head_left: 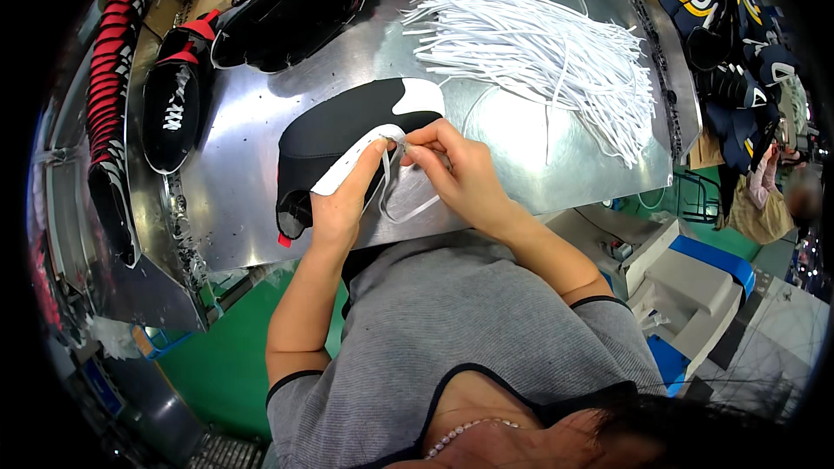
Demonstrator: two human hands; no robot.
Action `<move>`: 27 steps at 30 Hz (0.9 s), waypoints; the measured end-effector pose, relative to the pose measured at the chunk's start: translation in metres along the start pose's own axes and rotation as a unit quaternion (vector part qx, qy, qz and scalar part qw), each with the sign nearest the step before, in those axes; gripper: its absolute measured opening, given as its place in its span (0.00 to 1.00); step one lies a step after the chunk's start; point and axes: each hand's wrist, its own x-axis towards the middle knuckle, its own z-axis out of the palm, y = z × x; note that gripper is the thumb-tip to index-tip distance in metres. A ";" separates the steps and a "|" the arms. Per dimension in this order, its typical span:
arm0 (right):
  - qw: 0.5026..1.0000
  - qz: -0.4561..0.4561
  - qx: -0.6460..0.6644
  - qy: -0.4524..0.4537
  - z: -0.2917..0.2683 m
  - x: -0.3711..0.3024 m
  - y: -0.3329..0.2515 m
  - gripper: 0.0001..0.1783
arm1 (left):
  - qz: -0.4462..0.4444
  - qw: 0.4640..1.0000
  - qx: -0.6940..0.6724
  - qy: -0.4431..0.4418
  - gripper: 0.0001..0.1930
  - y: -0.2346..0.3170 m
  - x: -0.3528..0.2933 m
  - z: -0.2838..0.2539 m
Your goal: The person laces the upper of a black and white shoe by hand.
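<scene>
A black and white shoe upper (334,126) lies partly folded on the metal table, close in front of me. My left hand (343,204) grips its white eyelet strip, thumb on top and fingers hidden beneath. Just to the right, my right hand (465,172) is closed in a pinch at the strip's upper end, on a white shoelace. The shoelace (404,219) hangs from there in a loop over the table; its tip is hidden by my fingers. A big bundle of white shoelaces (543,56) is spread at the far right of the table.
Stacked black and red shoe uppers (287,26) lie at the back, another long stack (113,122) at the left edge. A laced black upper (172,108) sits beside it. At right are a grey and blue bin (695,282) and hanging dark uppers (734,61).
</scene>
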 end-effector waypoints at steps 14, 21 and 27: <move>0.967 -0.005 -0.242 -0.079 0.006 0.030 -0.003 0.06 | 0.032 0.989 0.146 0.001 0.16 -0.016 -0.005 -0.001; 0.988 0.048 -0.145 0.009 -0.037 0.031 -0.018 0.27 | -0.075 0.996 -0.017 -0.046 0.13 -0.007 0.010 -0.031; 0.981 0.168 0.088 0.027 -0.017 0.051 -0.007 0.28 | 0.017 0.985 0.165 -0.040 0.10 -0.007 0.008 -0.034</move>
